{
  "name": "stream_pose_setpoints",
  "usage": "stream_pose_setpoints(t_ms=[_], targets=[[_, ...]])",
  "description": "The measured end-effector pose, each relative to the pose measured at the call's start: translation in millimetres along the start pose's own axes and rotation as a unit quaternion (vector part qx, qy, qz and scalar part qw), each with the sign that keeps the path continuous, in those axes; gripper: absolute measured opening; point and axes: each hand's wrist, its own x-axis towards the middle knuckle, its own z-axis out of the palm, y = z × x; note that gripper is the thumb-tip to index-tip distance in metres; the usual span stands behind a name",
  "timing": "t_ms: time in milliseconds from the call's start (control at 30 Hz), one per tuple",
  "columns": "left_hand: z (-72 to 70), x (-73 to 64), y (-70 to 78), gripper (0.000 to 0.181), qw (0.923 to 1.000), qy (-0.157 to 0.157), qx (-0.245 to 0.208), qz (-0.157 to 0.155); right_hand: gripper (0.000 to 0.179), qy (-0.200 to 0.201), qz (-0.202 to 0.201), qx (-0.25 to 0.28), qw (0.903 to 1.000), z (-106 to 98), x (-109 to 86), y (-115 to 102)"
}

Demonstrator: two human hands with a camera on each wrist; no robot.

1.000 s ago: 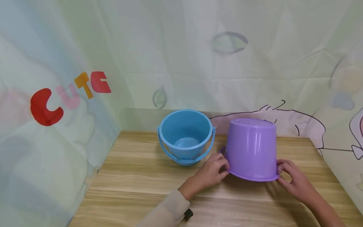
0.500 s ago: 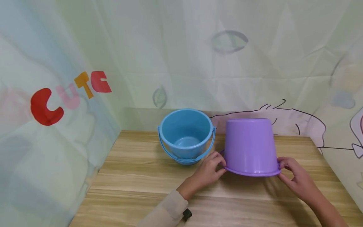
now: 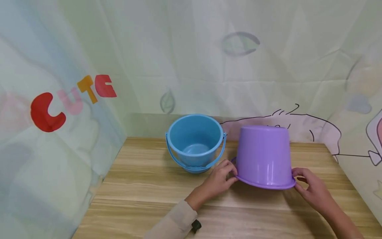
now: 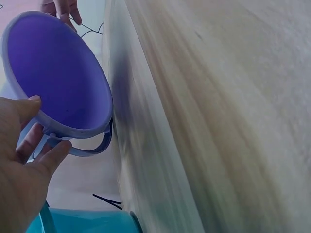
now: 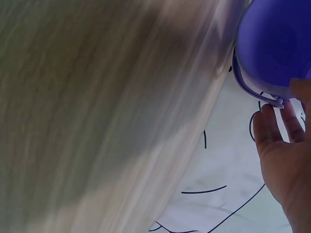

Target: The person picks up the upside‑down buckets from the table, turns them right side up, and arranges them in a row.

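Observation:
A purple bucket (image 3: pixel 264 156) is held upside down over the right part of the wooden table, its near rim tilted up toward the camera. My left hand (image 3: pixel 220 177) pinches its rim at the left, near the handle joint. At the opposite side, my right hand (image 3: pixel 311 191) grips the rim between thumb and fingers. The left wrist view looks into the bucket's hollow inside (image 4: pixel 58 73), with the purple handle (image 4: pixel 95 148) hanging behind the rim. Left of it, a blue bucket (image 3: pixel 195 139) stands upright, mouth up, its handle (image 3: pixel 195 168) lowered toward the front.
The wooden table (image 3: pixel 131 196) meets a printed fabric backdrop (image 3: pixel 191 59) at the back and both sides. Red, pink and orange letters mark the left side. A small black object (image 3: pixel 196 226) shows by the left sleeve (image 3: pixel 176 220).
Both hands rock the purple bucket: its base tips left and its rim rises, then it leans back part way. The grips stay at the rim. The blue bucket has not moved.

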Motion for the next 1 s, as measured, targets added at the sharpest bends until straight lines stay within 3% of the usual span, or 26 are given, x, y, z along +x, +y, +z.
stream_pose_setpoints(t_ms=[300, 533, 633, 1000], targets=[[2.1, -1.0, 3.5, 0.015, 0.9998, 0.019, -0.006, 0.0, 0.048, 0.003, 0.007, 0.024, 0.9997, 3, -3.3, 4], [8.1, -1.1, 3.1, 0.018, 0.9989, 0.04, -0.021, -0.015, 0.038, 0.015, 0.064, 0.06, 0.996, 0, -3.4, -1], [9.8, -1.5, 4.1, 0.02, 0.9983, 0.05, -0.019, -0.023, 0.038, 0.025, 0.067, 0.059, 0.9957, 0, -1.9, -5], [10.0, -1.1, 13.6, 0.022, 0.9915, 0.13, -0.003, -0.007, 0.034, 0.079, 0.066, 0.084, 0.9911, 6, 6.0, -18]])
